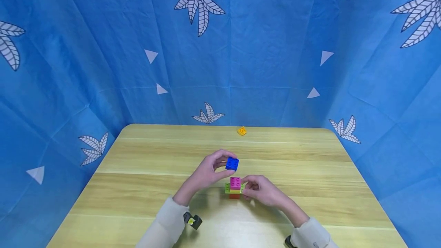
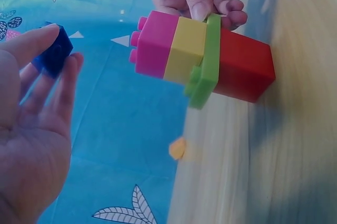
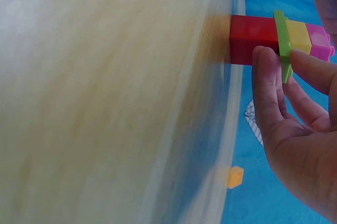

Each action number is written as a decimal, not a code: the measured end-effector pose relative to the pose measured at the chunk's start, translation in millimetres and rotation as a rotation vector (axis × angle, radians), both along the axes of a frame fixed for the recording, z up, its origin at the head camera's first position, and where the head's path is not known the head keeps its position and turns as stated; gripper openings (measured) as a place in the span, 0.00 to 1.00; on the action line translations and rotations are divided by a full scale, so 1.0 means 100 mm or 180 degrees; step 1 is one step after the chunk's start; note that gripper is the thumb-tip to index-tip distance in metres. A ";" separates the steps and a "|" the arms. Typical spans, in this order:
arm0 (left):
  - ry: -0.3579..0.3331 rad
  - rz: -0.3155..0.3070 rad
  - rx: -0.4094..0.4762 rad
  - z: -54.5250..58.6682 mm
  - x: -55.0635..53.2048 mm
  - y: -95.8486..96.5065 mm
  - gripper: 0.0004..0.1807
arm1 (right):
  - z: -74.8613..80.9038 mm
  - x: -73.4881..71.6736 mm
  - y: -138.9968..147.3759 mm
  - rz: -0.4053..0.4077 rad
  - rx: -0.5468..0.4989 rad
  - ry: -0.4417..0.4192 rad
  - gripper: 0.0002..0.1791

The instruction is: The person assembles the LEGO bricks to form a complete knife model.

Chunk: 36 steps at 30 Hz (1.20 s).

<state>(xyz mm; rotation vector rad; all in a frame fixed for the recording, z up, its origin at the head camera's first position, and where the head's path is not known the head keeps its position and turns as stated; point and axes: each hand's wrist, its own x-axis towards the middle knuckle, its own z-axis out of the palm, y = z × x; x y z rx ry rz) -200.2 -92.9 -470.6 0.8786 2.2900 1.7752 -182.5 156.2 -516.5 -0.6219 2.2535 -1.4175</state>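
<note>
A stack of toy building bricks stands upright on the table: a red brick (image 2: 245,66) at the bottom, a flat green brick (image 2: 210,61) across it, then a yellow brick (image 2: 185,49) and a pink brick (image 1: 235,183) on top. Above and a little left of the stack, my left hand (image 1: 210,169) pinches a blue brick (image 1: 232,163) between thumb and fingers, apart from the pink studs. My right hand (image 1: 263,190) holds the right end of the green brick between thumb and fingers, as the right wrist view (image 3: 300,124) shows.
An orange brick (image 1: 242,131) lies alone near the far edge of the wooden table (image 1: 155,186). A blue patterned cloth (image 1: 262,49) hangs behind the table and along both sides. Each wrist carries a small dark camera.
</note>
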 end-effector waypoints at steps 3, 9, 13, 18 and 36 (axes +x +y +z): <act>0.0000 0.0059 -0.0024 -0.01 0.01 0.00 0.20 | 0.00 0.00 0.01 0.0009 -0.0014 -0.0008 0.21; -0.0032 0.0102 -0.0138 -0.05 0.03 0.00 0.19 | -0.01 0.00 0.01 0.0013 -0.0048 -0.0021 0.20; -0.0107 0.0121 -0.0192 -0.09 0.05 0.00 0.19 | 0.00 0.01 0.01 0.0012 -0.0049 -0.0023 0.20; -0.0098 0.0174 -0.0228 -0.12 0.07 0.00 0.20 | 0.00 0.01 0.01 0.0008 -0.0048 -0.0018 0.20; -0.0260 0.0295 -0.0158 -0.26 0.16 0.04 0.22 | -0.01 -0.01 0.01 0.0034 -0.0109 -0.0057 0.20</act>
